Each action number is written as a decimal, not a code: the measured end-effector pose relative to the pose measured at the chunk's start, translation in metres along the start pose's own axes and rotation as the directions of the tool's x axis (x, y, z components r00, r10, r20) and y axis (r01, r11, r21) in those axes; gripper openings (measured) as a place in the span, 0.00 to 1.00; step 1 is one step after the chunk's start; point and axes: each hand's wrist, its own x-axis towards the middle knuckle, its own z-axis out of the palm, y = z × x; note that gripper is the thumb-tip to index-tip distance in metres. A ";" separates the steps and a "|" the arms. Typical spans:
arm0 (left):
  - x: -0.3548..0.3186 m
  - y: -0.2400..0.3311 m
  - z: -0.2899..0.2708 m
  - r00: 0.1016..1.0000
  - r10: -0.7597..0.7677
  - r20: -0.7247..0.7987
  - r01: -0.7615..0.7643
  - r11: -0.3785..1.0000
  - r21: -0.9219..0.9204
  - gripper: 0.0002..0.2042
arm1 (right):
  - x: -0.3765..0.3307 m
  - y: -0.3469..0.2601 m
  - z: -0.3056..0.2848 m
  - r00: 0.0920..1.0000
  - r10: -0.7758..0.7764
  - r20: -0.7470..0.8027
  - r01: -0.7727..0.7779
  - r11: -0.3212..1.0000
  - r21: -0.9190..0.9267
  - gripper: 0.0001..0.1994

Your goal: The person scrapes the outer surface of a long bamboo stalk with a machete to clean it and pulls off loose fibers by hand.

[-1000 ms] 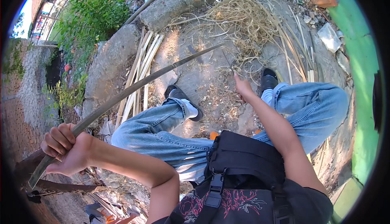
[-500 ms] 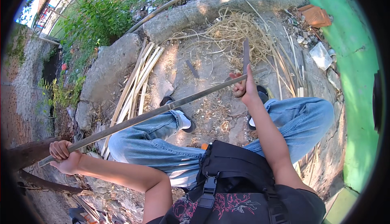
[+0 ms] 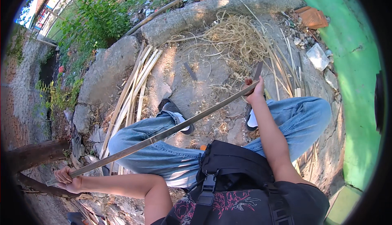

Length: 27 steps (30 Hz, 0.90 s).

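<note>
A long bamboo strip slants across my lap, low at the left and higher at the right. My left hand is closed round its lower end. At the upper end, my right hand is closed on a knife, whose dark flat blade points up past the strip. The strip's end meets the blade at the right-hand fingers; the knife's handle is hidden in the hand. A pale joint shows partway along the strip.
Pale split strips lie in a bundle at the left, and more strips at the right. A heap of curly shavings is ahead, before a concrete kerb. A dark flat piece lies on the ground. A green wall bounds the right side.
The right hand has come down and slightly right, its fingers now closing round the strip's end by the blade. The left hand and the strip's lower end have dropped a little.
</note>
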 end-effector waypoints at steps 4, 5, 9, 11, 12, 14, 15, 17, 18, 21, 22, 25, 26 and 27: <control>0.020 0.033 0.008 0.998 -0.024 0.059 0.030 0.995 -0.099 0.26 | -0.014 0.003 0.001 0.995 0.028 0.098 -0.034 0.998 0.059 0.23; 0.029 0.045 0.019 0.997 -0.048 0.055 0.051 0.998 -0.037 0.26 | -0.008 0.007 0.005 0.999 -0.016 0.041 0.015 1.000 0.005 0.22; 0.060 0.107 0.041 0.999 -0.020 0.048 0.014 0.992 0.124 0.26 | -0.014 0.010 0.002 0.974 0.113 0.197 -0.062 0.967 -0.248 0.18; 0.066 0.113 0.058 0.997 0.000 0.082 -0.010 0.992 0.122 0.25 | -0.007 0.012 -0.002 0.964 0.132 0.231 -0.055 0.948 -0.312 0.17; 0.067 0.116 0.068 0.993 0.027 0.115 -0.040 0.992 0.119 0.25 | -0.005 0.013 -0.002 0.963 0.138 0.230 -0.061 0.949 -0.311 0.17; 0.074 0.119 0.087 0.994 0.013 0.105 -0.029 0.988 0.149 0.26 | -0.002 0.015 -0.002 0.983 0.162 0.082 -0.107 0.880 -0.463 0.16; 0.076 0.120 0.097 0.990 0.013 0.141 -0.036 0.986 0.162 0.26 | 0.003 0.014 -0.005 0.982 0.170 0.084 -0.112 0.877 -0.467 0.16; 0.082 0.116 0.108 0.984 0.010 0.179 -0.041 0.985 0.169 0.26 | 0.017 0.009 -0.018 0.997 0.040 0.062 0.021 0.647 -0.762 0.19; 0.084 0.116 0.114 0.978 0.002 0.208 -0.051 0.972 0.231 0.27 | 0.012 0.011 -0.015 0.996 0.050 0.068 0.020 0.645 -0.764 0.19; 0.085 0.088 0.131 0.965 -0.038 0.259 -0.056 0.937 0.345 0.28 | -0.048 -0.008 0.018 0.982 -0.043 0.185 0.136 -0.524 -0.841 0.28; 0.085 0.067 0.133 0.959 -0.075 0.274 -0.038 0.922 0.384 0.29 | -0.054 -0.014 0.019 0.981 -0.042 0.192 0.142 -0.525 -0.839 0.28; 0.082 0.008 0.139 0.924 -0.185 0.336 -0.016 0.856 0.516 0.31 | -0.076 -0.027 0.025 0.979 0.177 0.098 0.194 -0.692 -0.695 0.27; 0.077 -0.018 0.143 0.932 -0.155 0.328 -0.058 0.829 0.557 0.31 | -0.094 -0.035 0.031 0.976 0.187 0.111 0.212 -0.706 -0.675 0.27; 0.078 -0.036 0.147 0.907 -0.211 0.365 -0.028 0.833 0.552 0.30 | -0.109 -0.042 0.035 0.972 0.200 0.124 0.232 -0.719 -0.656 0.26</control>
